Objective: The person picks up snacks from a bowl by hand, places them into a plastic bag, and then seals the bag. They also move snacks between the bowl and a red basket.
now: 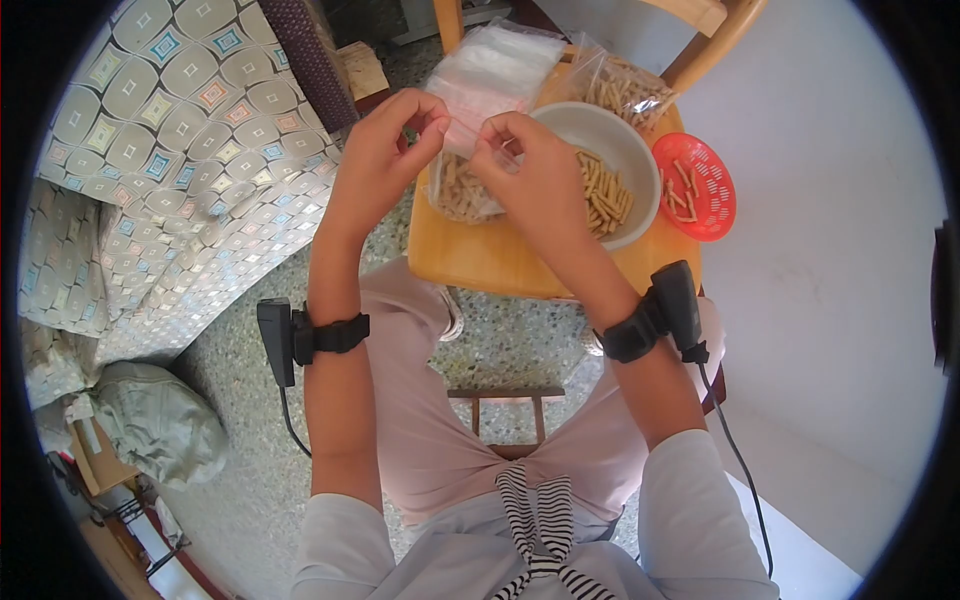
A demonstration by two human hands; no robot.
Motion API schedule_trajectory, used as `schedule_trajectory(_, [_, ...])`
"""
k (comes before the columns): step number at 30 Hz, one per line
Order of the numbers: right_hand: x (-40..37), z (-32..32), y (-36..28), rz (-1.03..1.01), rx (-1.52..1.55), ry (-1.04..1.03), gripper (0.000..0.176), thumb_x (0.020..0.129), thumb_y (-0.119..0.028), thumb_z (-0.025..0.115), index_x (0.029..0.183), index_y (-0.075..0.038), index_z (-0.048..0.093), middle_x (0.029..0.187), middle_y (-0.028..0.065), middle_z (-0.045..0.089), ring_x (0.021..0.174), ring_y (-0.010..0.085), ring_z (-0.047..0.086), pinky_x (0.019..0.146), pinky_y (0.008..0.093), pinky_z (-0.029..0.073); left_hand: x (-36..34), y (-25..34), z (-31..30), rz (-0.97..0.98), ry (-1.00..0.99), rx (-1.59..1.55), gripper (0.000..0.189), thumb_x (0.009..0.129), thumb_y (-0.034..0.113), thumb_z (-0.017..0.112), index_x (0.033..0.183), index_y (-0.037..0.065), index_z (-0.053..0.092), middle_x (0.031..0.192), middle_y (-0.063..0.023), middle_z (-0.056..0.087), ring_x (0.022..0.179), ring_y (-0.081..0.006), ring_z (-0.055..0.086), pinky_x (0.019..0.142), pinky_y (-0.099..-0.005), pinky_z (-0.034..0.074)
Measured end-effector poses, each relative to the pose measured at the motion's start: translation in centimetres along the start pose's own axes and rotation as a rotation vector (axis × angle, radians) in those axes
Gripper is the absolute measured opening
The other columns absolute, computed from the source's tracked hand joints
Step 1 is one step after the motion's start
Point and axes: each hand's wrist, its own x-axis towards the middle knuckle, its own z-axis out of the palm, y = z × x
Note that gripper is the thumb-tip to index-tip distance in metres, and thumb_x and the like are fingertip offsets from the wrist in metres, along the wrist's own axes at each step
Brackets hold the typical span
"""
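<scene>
Between my hands a clear plastic bag (462, 192) with tan stick-like pieces in its lower part rests on the wooden chair seat (500, 262). My left hand (388, 150) pinches the bag's top edge at the left, and my right hand (532, 172) pinches the same edge at the right. Just right of my right hand stands a grey bowl (640, 158), partly hidden by that hand, with many short tan sticks (603, 195) in it. Behind my hands lies a stack of flat clear bags (505, 65).
A red plastic basket (712, 190) with several sticks sits at the seat's right edge. Behind the bowl is another filled clear bag (622, 90). Patterned fabric (190, 130) covers furniture at the left. A grey-green bag (160, 425) is on the floor, and a white wall (820, 250) stands at right.
</scene>
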Motion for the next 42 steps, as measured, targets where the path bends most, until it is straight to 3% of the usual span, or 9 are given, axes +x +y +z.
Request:
schedule_trajectory(2, [-0.1,-0.1,0.0,0.002,0.004,0.01,0.018,0.078,-0.016,0.071,0.088,-0.001,0.066,0.086,0.0163,0.069,0.075,0.0307,0.069,0.07,0.0385,0.055,0.0,-0.2,0.0,0.024,0.027,0.011,0.015,0.093,0.017,0.066,0.1,0.004,0.064,0.089,-0.0017,0.065,0.079,-0.0101,0.06,0.06,-0.0245,0.041])
schedule_trajectory(9, [-0.2,-0.2,0.3,-0.024,-0.026,0.006,0.018,0.078,-0.016,0.071,0.086,-0.001,0.066,0.085,0.0166,0.069,0.074,0.0313,0.069,0.07,0.0387,0.055,0.0,-0.2,-0.2,0.02,0.012,0.015,0.015,0.092,0.017,0.066,0.099,0.004,0.064,0.088,-0.0015,0.065,0.08,-0.0097,0.06,0.06,-0.0244,0.041])
schedule_trajectory(26, [-0.5,-0.6,1.0,-0.054,-0.053,0.0,0.019,0.077,-0.018,0.07,0.086,-0.001,0.067,0.082,0.0158,0.069,0.072,0.0324,0.068,0.067,0.0388,0.054,0.0,-0.1,-0.3,0.065,0.076,0.09,0.014,0.088,0.009,0.067,0.097,0.001,0.06,0.083,-0.0066,0.06,0.076,-0.0167,0.06,0.07,-0.0294,0.049])
schedule_trajectory(29, [-0.7,-1.0,1.0,-0.065,-0.082,-0.002,0.02,0.077,-0.018,0.07,0.087,-0.001,0.066,0.081,0.0158,0.069,0.071,0.0325,0.068,0.067,0.0391,0.053,0.0,-0.2,-0.5,0.066,0.047,0.11,0.009,0.09,0.006,0.066,0.095,0.001,0.06,0.087,-0.0026,0.06,0.078,-0.0107,0.054,0.073,-0.0245,0.045])
schedule_trajectory(33, [-0.8,-1.2,1.3,-0.072,-0.084,-0.012,0.02,0.076,-0.019,0.07,0.086,-0.002,0.066,0.081,0.0155,0.069,0.069,0.0324,0.067,0.066,0.0397,0.053,0.0,0.0,-0.4,0.068,0.039,0.123,0.009,0.091,0.007,0.066,0.095,0.001,0.06,0.087,-0.0025,0.06,0.077,-0.0102,0.053,0.072,-0.0244,0.045])
schedule_trajectory(42, [-1.3,-2.3,1.3,-0.054,-0.154,-0.051,0.019,0.079,-0.021,0.065,0.088,-0.004,0.064,0.082,0.0103,0.067,0.081,0.0285,0.065,0.085,0.0413,0.044,0.3,-0.4,-0.1,0.08,0.115,0.127,0.012,0.087,0.008,0.066,0.096,0.002,0.061,0.085,-0.0045,0.062,0.074,-0.0138,0.058,0.065,-0.0273,0.047])
